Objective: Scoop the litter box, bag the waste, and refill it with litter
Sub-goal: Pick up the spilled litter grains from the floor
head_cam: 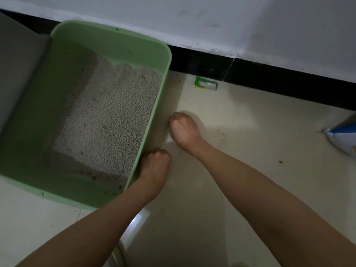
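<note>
The litter box (82, 112) lies left of both hands; my left hand (154, 162) and right hand (183, 128) grip its right rim.

I have only the one view, from the head camera, so nothing is shared with a second. It looks steeply down and forward at the floor (240, 151), from close above. The green litter box (107, 41) is my landmark: it fills the upper left, and beyond it the wall (250, 20) and dark baseboard (289, 81) slant across the top. Both forearms enter from the bottom edge, left hand (154, 164) and right hand (183, 128) at the box's right side. The wide lens bends straight edges.
</note>
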A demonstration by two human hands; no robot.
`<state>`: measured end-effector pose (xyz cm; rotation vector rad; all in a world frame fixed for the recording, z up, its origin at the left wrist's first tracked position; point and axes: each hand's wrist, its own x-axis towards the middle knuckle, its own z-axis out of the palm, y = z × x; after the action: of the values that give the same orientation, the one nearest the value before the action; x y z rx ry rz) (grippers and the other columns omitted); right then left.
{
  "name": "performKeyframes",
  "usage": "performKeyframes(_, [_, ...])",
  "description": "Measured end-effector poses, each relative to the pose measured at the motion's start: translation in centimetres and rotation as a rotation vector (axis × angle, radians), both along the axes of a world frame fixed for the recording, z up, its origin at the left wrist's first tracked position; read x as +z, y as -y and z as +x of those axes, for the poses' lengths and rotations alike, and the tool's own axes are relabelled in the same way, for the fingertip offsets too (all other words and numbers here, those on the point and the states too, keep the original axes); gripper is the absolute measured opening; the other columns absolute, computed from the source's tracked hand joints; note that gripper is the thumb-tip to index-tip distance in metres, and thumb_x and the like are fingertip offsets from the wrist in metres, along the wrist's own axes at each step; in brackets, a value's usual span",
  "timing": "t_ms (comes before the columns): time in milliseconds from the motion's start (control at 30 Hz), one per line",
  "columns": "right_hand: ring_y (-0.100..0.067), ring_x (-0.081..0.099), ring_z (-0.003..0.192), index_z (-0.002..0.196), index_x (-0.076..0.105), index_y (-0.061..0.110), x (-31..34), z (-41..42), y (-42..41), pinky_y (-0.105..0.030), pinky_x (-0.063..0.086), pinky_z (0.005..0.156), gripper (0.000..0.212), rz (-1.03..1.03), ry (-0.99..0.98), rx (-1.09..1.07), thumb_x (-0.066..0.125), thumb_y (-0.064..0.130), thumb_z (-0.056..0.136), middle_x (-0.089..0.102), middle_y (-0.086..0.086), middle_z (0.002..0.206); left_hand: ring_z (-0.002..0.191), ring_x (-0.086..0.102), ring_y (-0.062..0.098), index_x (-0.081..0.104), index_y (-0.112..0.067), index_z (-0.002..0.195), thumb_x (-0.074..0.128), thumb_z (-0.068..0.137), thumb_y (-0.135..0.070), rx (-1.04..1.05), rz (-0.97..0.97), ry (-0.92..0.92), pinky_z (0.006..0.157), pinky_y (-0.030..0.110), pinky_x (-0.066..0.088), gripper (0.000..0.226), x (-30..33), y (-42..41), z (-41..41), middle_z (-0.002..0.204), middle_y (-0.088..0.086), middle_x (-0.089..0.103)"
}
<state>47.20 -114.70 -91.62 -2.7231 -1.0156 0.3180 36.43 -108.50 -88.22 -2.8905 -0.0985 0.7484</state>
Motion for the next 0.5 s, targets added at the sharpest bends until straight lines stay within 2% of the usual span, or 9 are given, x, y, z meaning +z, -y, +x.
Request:
performKeyframes(33, [-0.034, 0.061, 0.088, 0.091, 0.065, -0.004, 0.0, -0.2, 0.5, -0.036, 0.046, 0.075, 0.016, 0.026, -0.076, -0.059, 0.053, -0.003, 0.080, 0.064, -0.022, 0.094, 0.107, 0.061, 0.024, 0.052, -0.004, 0.114, 0.031, 0.095, 0.002, 0.007, -0.002, -0.003, 0.081, 0.031, 0.050, 0.029, -0.1, 0.0, 0.0, 0.119, 0.012, 0.058])
performKeyframes(100, [-0.033, 0.058, 0.091, 0.093, 0.063, -0.003, 0.3, -0.7, 1.4, -0.037, 0.043, 0.079, 0.018, 0.165, -0.211, -0.203, 0.049, 0.006, 0.087, 0.062, -0.020, 0.097, 0.106, 0.062, 0.024, 0.053, -0.004, 0.114, 0.032, 0.095, 0.002, 0.026, -0.019, -0.027, 0.081, 0.031, 0.051, 0.029, -0.2, 0.1, -0.1, 0.119, 0.012, 0.059])
performKeyframes(167, [-0.025, 0.056, 0.081, 0.088, 0.064, -0.002, 1.0, -1.0, 2.0, -0.030, 0.041, 0.074, 0.018, 0.341, -0.355, -0.437, 0.051, 0.010, 0.087, 0.063, -0.012, 0.087, 0.106, 0.062, 0.025, 0.053, -0.004, 0.113, 0.033, 0.095, 0.001, 0.079, -0.066, -0.063, 0.081, 0.032, 0.051, 0.027, -0.2, 0.2, -0.1, 0.118, 0.012, 0.059])
performKeyframes(233, [-0.016, 0.045, 0.063, 0.072, 0.061, 0.005, 2.0, -1.0, 2.5, -0.028, 0.035, 0.063, 0.015, 0.558, -0.693, -0.714, 0.055, 0.011, 0.085, 0.053, -0.006, 0.070, 0.102, 0.063, 0.028, 0.054, -0.003, 0.108, 0.038, 0.093, -0.004, 0.188, -0.191, -0.057, 0.080, 0.035, 0.051, 0.021, -0.3, 0.2, -0.1, 0.113, 0.014, 0.061])
performKeyframes(300, [-0.014, 0.030, 0.050, 0.061, 0.044, 0.013, 2.8, -1.1, 3.2, -0.027, 0.024, 0.051, 0.026, 0.819, -1.091, -0.930, 0.052, 0.005, 0.085, 0.038, -0.004, 0.060, 0.087, 0.062, 0.028, 0.056, -0.003, 0.095, 0.049, 0.089, -0.010, 0.394, -0.453, -0.017, 0.072, 0.029, 0.049, 0.012, -0.3, 0.3, -0.3, 0.096, 0.013, 0.063])
performKeyframes(367, [-0.012, 0.028, 0.048, 0.062, 0.040, 0.014, 3.6, -1.3, 3.9, -0.024, 0.020, 0.047, 0.029, 1.018, -1.380, -1.039, 0.047, 0.002, 0.087, 0.037, -0.004, 0.058, 0.062, 0.052, 0.018, 0.055, -0.006, 0.076, 0.054, 0.086, -0.009, 0.780, -0.872, 0.003, 0.055, 0.020, 0.042, 0.010, 0.4, 0.5, -0.7, 0.070, 0.006, 0.057])
performKeyframes(433, [-0.012, 0.036, 0.049, 0.065, 0.044, 0.011, 4.3, -1.8, 4.5, -0.021, 0.027, 0.046, 0.026, 1.111, -1.501, -1.032, 0.043, 0.002, 0.089, 0.045, -0.005, 0.060, 0.050, 0.041, 0.014, 0.050, -0.009, 0.063, 0.048, 0.085, -0.002, 1.198, -1.296, 0.037, 0.048, 0.021, 0.032, 0.023, 1.4, 0.7, -1.1, 0.056, 0.004, 0.050])
performKeyframes(500, [-0.013, 0.045, 0.054, 0.067, 0.047, 0.010, 4.8, -2.4, 4.9, -0.019, 0.036, 0.047, 0.025, 1.127, -1.521, -0.987, 0.041, 0.000, 0.089, 0.054, -0.005, 0.061, 0.047, 0.042, 0.014, 0.045, -0.010, 0.059, 0.041, 0.083, 0.002, 1.436, -1.550, 0.092, 0.051, 0.024, 0.029, 0.027, 2.2, 0.7, -1.4, 0.050, 0.004, 0.051])
